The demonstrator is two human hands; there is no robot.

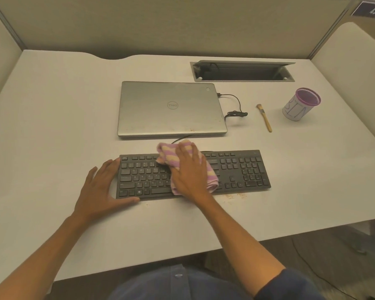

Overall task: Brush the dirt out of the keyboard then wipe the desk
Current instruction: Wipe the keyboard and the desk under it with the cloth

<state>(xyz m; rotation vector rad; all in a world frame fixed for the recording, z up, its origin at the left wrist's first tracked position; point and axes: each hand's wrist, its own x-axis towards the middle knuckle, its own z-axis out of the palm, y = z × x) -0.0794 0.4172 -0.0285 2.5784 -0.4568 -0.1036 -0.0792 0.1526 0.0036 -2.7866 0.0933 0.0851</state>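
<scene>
Keyboard (236, 172): black, full-size, flat on the white worktop (52, 118) near its front edge, just in front of the laptop.
Cloth (171, 153): pink-and-yellow striped, bunched, lying on the middle of the keyboard under the right hand.
Right hand (189, 172): palm down on the cloth, fingers (183, 151) nearly straight and pressing it onto the keys; not curled round it.
Left hand (100, 187): flat and spread at the keyboard's left end, thumb along the front edge, fingertips touching the left side; nothing grasped.
Dirt (234, 195): brownish crumbs on the worktop just in front of the keyboard's right half; a few more below its left half.
Brush (264, 118): small, wooden handle, lying right of the laptop, apart from both hands.
Laptop (171, 109): silver, lid closed, black cable (236, 109) at its right side.
Cup (301, 105): mesh, purple rim, upright, right of the brush.
Cable hatch (243, 71): open, at the rear.
</scene>
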